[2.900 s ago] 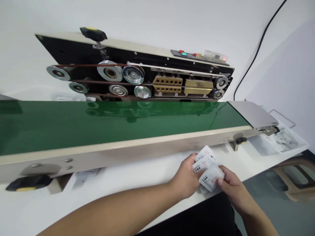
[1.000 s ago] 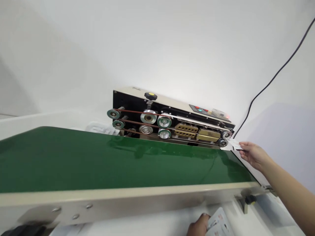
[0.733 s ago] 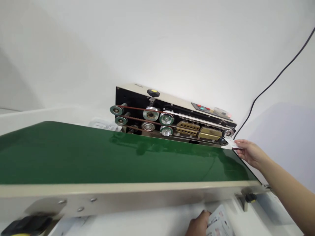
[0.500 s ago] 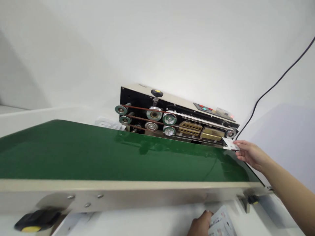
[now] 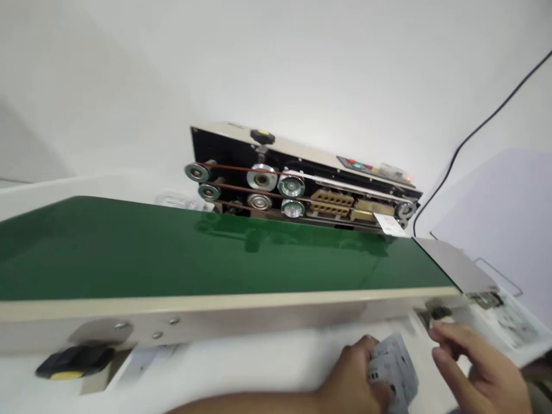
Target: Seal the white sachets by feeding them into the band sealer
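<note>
Well, our left hand [image 5: 356, 371] grips a stack of white printed sachets [image 5: 393, 363] standing on edge, its fingers closed firmly around them, just in front of the beige conveyor frame [image 5: 241, 313]. Our right hand [image 5: 478, 368] holds nothing, and its fingers [image 5: 448, 339] are spread wide and slightly curled, near a small black knob [image 5: 439, 313]. One white sachet [image 5: 390, 224] stands upright toward the right end of the band sealer [image 5: 302, 184], against its lower belts and just above the green conveyor belt [image 5: 172, 253]. Beside that sachet we see the sealer's brass-coloured blocks [image 5: 330, 204] and, further left, its silver pulleys [image 5: 261, 178]. On the right, a steel end plate [image 5: 455, 264] meets the belt, and printed sheets [image 5: 513, 325] lie beyond it
</note>
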`<action>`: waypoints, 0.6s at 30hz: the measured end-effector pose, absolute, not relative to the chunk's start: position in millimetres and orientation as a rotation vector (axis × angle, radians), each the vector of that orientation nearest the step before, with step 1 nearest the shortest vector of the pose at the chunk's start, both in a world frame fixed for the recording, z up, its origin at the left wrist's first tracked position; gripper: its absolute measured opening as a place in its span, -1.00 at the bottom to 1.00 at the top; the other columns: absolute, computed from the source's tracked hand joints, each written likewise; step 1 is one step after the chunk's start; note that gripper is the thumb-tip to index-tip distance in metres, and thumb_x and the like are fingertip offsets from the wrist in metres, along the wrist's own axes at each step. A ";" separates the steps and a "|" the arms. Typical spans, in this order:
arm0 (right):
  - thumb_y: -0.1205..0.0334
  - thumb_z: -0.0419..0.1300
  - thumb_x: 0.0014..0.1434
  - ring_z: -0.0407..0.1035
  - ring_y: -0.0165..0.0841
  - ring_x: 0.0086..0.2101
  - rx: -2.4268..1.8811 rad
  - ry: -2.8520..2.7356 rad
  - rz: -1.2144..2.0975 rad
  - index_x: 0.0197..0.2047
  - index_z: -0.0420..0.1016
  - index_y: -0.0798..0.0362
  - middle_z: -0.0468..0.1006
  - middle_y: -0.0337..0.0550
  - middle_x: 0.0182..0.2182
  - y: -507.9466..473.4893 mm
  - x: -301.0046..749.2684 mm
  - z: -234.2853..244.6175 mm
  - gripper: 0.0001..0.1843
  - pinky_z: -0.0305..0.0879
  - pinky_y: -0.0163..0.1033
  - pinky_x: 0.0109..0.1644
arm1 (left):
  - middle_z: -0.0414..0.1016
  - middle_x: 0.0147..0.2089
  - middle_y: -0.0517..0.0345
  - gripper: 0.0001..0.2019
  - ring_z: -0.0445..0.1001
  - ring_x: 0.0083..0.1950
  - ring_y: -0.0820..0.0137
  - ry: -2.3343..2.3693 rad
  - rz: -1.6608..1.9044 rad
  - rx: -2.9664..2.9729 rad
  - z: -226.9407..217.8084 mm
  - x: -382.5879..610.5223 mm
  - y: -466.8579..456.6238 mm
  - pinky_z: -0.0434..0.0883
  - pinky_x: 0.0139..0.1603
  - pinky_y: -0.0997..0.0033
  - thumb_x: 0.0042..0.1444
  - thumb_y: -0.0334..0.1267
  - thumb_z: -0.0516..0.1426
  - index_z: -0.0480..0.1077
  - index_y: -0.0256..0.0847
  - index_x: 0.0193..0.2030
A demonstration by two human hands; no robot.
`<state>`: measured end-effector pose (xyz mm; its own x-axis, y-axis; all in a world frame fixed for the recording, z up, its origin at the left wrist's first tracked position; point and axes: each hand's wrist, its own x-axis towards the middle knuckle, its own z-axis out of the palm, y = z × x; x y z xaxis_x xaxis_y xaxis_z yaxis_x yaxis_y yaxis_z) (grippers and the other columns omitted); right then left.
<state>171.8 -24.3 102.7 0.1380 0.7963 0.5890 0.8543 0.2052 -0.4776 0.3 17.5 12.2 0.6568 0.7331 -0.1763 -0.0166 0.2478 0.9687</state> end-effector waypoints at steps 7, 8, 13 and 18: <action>-0.01 0.18 -0.08 0.25 -0.40 -0.57 -1.879 -1.183 0.796 -0.31 0.45 0.06 0.49 -0.17 -0.49 -47.7 167.1 53.2 -0.66 0.20 -0.30 -0.54 | 0.44 -0.34 0.19 -0.70 0.40 -0.35 0.41 0.665 0.542 1.282 26.9 -3.2 11.9 0.34 -0.38 0.47 -0.14 -0.44 0.10 0.31 -0.22 -0.19; -0.02 0.19 -0.09 0.22 -0.42 -0.57 -1.852 -1.154 0.897 -0.36 0.44 0.07 0.46 -0.19 -0.52 -47.4 167.6 52.9 -0.68 0.16 -0.32 -0.54 | 0.43 -0.34 0.20 -0.70 0.40 -0.34 0.41 0.654 0.524 1.284 26.9 -3.1 12.1 0.34 -0.37 0.48 -0.15 -0.44 0.11 0.31 -0.22 -0.18; -0.03 0.22 -0.07 0.10 -0.49 -0.58 -1.740 -1.135 1.184 -0.48 0.35 0.08 0.28 -0.32 -0.62 -44.2 176.4 51.6 -0.68 0.05 -0.34 -0.52 | 0.43 -0.29 0.18 -0.67 0.40 -0.32 0.41 0.637 0.489 1.237 25.2 -2.3 11.9 0.37 -0.34 0.45 -0.13 -0.43 0.11 0.30 -0.24 -0.14; -0.03 0.13 0.04 0.10 -0.47 -0.57 -1.745 -1.287 1.168 -0.48 0.26 0.05 0.24 -0.34 -0.62 -43.8 184.2 43.6 -0.68 0.06 -0.34 -0.50 | 0.45 -0.26 0.17 -0.65 0.42 -0.27 0.38 0.665 0.502 1.279 23.0 -1.2 12.4 0.37 -0.32 0.44 -0.13 -0.43 0.12 0.30 -0.24 -0.12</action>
<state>184.2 -43.8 43.6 0.1143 0.9562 -0.2693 0.3609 -0.2926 -0.8855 -1.2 12.4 23.0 0.7154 0.6772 -0.1721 0.0207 0.2256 0.9740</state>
